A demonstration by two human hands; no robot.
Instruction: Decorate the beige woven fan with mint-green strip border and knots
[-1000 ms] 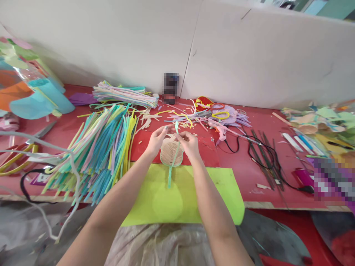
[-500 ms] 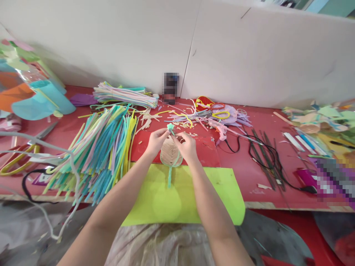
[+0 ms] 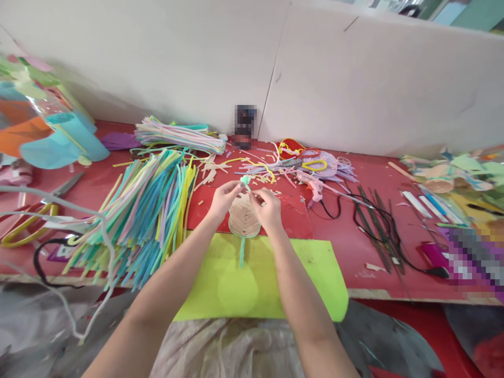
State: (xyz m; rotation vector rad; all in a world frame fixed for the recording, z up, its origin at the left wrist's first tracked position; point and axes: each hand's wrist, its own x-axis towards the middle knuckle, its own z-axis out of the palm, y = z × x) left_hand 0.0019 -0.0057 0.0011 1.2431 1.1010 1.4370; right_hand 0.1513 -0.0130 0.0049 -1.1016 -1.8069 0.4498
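Note:
Between my fingertips is a small mint-green pipe-cleaner flower (image 3: 245, 180). My left hand (image 3: 225, 200) pinches it at its left side. My right hand (image 3: 268, 210) is closed with thumb and forefinger pressed together just below the flower, at what looks like its short stem; the exact grip is too small to make out. Beneath both hands lies a beige fan-shaped piece (image 3: 244, 223) with ridged rows, a green rim and a green handle (image 3: 241, 253). It rests partly on a red board (image 3: 293, 215), its handle over a yellow-green sheet (image 3: 307, 273).
A thick bundle of coloured pipe cleaners (image 3: 145, 210) lies left, near large scissors (image 3: 49, 207). Cut scraps (image 3: 260, 168), yellow-handled scissors (image 3: 314, 165) and a pink glue gun (image 3: 315, 188) lie behind. A black cord (image 3: 356, 218) crosses thin dark sticks (image 3: 378, 226) at right.
The flower has shifted slightly to the right and turned in my fingers. A green strand that hung from my right hand across the fan-shaped piece no longer shows there.

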